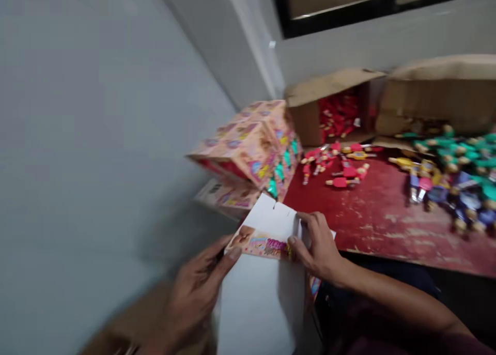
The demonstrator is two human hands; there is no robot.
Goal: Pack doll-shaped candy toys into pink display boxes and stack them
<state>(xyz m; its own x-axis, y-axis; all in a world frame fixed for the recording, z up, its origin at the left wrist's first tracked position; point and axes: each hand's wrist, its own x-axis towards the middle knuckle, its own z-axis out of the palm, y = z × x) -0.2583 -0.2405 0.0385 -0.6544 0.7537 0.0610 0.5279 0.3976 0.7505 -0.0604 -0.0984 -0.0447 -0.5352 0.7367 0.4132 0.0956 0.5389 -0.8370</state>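
Both my hands grip a printed cardboard box sheet (pixel 260 298), white on its inner face, with a strip of pink-and-brown print across it. My left hand (pixel 203 280) pinches the sheet's left edge between thumb and fingers. On the other side, my right hand (pixel 318 249) holds the right edge, its thumb on the printed strip and its fingers on the white flap. The sheet is partly folded at the strip. Just beyond it stands a stack of printed boxes (pixel 248 143) in the same pattern, with green pieces showing along the right side.
Small red figures (pixel 341 169) lie on the worn red table (pixel 372 215). To the right is a heap of green, purple and yellow figures (pixel 461 174). A cardboard carton (pixel 304 122) holds red pieces; another carton (pixel 437 102) stands beside it. A grey wall (pixel 96 138) rises at left.
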